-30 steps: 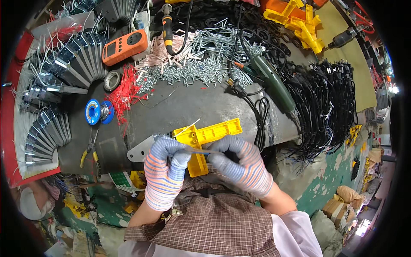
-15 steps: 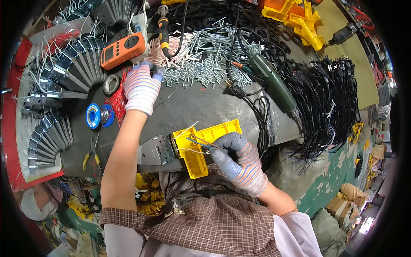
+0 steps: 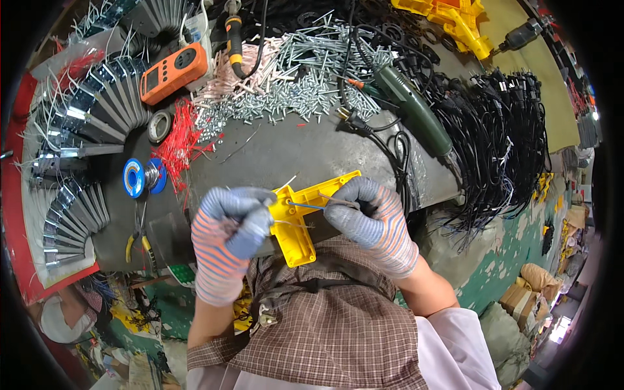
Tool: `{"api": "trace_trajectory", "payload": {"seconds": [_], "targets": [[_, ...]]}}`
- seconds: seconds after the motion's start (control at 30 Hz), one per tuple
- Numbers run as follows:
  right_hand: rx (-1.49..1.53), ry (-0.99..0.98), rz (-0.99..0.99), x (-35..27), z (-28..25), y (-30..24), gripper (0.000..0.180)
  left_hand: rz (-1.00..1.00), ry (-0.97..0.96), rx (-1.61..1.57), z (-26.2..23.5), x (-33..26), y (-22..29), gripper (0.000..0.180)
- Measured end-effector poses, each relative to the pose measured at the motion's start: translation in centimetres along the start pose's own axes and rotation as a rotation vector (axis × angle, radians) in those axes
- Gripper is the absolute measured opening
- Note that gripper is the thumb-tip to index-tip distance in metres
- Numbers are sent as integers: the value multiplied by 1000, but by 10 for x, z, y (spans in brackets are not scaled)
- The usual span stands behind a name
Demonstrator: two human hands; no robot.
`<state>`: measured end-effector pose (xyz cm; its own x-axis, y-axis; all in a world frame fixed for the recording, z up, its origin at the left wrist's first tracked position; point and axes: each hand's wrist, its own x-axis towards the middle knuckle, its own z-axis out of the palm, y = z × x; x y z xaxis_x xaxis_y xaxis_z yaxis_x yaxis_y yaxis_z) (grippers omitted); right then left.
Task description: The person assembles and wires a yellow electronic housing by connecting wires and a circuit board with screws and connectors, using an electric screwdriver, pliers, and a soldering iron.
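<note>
A yellow plastic housing half (image 3: 296, 244), shaped like a pistol grip, lies in front of me at the table's near edge. Out of it run a blue wire (image 3: 305, 206) and some pale wires. My right hand (image 3: 377, 224), in a striped glove with grey fingertips, pinches the ends of the blue wire and a brownish wire above the housing's right side. Gloved alike, my left hand (image 3: 227, 237) is at the housing's left edge, thumb and fingers closed together. Whatever those fingertips may hold is hidden. The left hand also covers the perforated metal plate joined to the housing.
Loose screws (image 3: 279, 97) and pink sleeves are heaped at the back, beside an orange meter (image 3: 174, 73) and a soldering iron (image 3: 234, 42). A green power screwdriver (image 3: 413, 110) and black cords (image 3: 494, 136) lie right. Left are red pieces (image 3: 179, 146), a solder spool (image 3: 134, 177) and pliers (image 3: 140, 244).
My left hand has come back from the screw heap to the housing's left edge, fingers closed. My right hand keeps its pinch on the wires. The view has shifted slightly.
</note>
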<state>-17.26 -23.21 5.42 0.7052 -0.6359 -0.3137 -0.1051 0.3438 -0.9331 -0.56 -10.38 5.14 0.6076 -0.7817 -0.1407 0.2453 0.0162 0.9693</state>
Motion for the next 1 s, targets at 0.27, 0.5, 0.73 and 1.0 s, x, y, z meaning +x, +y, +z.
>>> {"api": "trace_trajectory", "payload": {"seconds": [0.27, 0.5, 0.73, 1.0], "targets": [[-225, -40, -67, -5, 2, -3, 14, 113, -22, 0, 4, -15, -9, 22], [-368, -47, -97, -8, 3, -12, 15, 165, -22, 20, 5, -16, -10, 24], [-456, -73, -120, -8, 2, -20, 13, 281, -31, 307, 1, -18, -7, 22], [-471, -214, -95, 12, 3, -15, 19, 297, -150, 414, 1, -14, -5, 20]]}}
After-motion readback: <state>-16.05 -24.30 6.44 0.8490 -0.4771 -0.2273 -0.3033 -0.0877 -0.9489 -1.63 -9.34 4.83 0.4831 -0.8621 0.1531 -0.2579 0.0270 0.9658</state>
